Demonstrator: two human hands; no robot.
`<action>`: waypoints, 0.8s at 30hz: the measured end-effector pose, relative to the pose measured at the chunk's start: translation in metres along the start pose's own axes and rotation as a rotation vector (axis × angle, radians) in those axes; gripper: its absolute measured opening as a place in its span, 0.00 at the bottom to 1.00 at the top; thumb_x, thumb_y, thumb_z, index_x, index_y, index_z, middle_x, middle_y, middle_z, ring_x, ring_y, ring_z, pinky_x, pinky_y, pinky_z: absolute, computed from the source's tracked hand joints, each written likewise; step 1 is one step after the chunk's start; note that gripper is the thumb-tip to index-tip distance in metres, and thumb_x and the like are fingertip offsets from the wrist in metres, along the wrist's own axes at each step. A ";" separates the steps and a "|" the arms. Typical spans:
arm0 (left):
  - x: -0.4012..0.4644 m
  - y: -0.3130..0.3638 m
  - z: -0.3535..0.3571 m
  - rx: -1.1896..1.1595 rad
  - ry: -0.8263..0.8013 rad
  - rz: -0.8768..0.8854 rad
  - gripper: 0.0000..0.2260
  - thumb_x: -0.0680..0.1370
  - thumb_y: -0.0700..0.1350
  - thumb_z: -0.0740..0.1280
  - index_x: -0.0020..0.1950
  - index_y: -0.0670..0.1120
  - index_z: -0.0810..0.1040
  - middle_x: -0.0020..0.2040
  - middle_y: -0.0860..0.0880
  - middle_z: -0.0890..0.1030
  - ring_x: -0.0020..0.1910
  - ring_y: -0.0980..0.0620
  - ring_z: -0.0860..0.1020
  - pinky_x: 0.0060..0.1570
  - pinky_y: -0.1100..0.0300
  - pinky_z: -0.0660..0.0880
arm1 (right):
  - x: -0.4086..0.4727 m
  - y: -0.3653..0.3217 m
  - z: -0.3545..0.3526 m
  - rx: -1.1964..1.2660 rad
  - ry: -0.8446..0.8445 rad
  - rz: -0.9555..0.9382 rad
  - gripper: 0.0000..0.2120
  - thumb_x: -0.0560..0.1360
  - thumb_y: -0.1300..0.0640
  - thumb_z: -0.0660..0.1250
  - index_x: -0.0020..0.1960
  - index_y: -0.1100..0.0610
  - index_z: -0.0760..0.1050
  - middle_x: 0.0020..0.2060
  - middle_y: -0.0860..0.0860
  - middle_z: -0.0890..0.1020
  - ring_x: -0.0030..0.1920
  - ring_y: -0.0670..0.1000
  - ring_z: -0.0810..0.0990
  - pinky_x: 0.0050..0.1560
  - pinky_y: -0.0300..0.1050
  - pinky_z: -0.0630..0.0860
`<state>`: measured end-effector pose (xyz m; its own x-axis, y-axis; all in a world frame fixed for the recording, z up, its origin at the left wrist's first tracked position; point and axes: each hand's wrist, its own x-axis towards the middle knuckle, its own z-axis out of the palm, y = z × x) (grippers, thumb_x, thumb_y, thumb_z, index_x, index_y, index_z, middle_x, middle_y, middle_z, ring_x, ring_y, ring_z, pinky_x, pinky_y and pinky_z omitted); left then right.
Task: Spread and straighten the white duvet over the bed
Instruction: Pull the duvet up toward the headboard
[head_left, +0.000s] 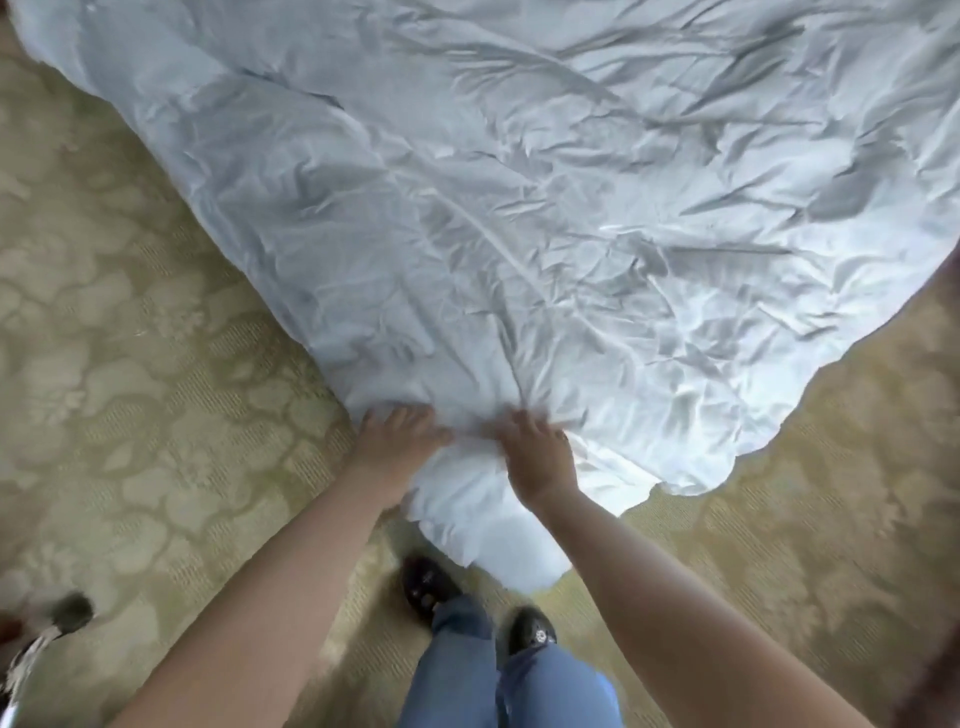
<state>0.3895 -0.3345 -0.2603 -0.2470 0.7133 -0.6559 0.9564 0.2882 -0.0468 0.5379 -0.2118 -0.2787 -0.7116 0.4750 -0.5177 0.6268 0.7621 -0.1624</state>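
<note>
Far left, bottom corner: a blurred black-and-white object lying on the patterned carpet, too smeared to identify. Pale green-beige floral carpet running along the whole left side and reappearing lower right.

Moving in: left hand at the near corner of the white duvet, fingers curled into the fabric and gripping a bunched fold, forearm reaching up from the bottom edge. Cloth gathered and puckered right at the knuckles.

Centre now: two dark shoes planted on the carpet below blue trousers, the left shoe just beside the hanging tip of the duvet corner. That tip drooping down between the two arms, nearly to the floor.

Just right of centre: right hand on top of the same corner, close to the left one, fingers bent down onto the cloth; motion blur there, so cannot tell whether pinching or only pressing.

Beyond and to the right: duvet spreading wide and heavily wrinkled across the upper frame, creases fanning out from the held corner, its scalloped edge draped over the carpet at lower right. Bed itself hidden under the cover.
</note>
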 end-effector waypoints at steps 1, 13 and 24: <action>-0.001 0.001 0.002 0.030 0.034 0.006 0.31 0.75 0.49 0.67 0.75 0.57 0.56 0.76 0.50 0.54 0.74 0.47 0.57 0.70 0.42 0.55 | -0.003 0.004 -0.001 0.067 0.049 -0.020 0.23 0.77 0.64 0.57 0.71 0.52 0.66 0.71 0.52 0.65 0.69 0.57 0.67 0.65 0.49 0.64; -0.048 0.041 -0.109 -0.384 0.233 0.068 0.12 0.82 0.44 0.53 0.59 0.41 0.71 0.61 0.43 0.73 0.56 0.41 0.75 0.50 0.52 0.71 | -0.059 0.044 -0.147 0.481 -0.132 0.205 0.16 0.79 0.50 0.57 0.57 0.60 0.76 0.54 0.57 0.77 0.52 0.55 0.74 0.50 0.43 0.67; -0.100 0.085 -0.091 -0.289 -0.434 0.096 0.23 0.76 0.38 0.65 0.70 0.48 0.67 0.67 0.43 0.70 0.61 0.47 0.72 0.54 0.60 0.71 | -0.124 0.043 -0.093 0.228 -0.633 0.077 0.20 0.73 0.53 0.68 0.64 0.55 0.74 0.56 0.52 0.75 0.60 0.55 0.76 0.56 0.44 0.72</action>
<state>0.4819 -0.3234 -0.1302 -0.0147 0.4331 -0.9012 0.8745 0.4426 0.1984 0.6238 -0.1968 -0.1438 -0.3825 0.1220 -0.9158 0.7689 0.5916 -0.2423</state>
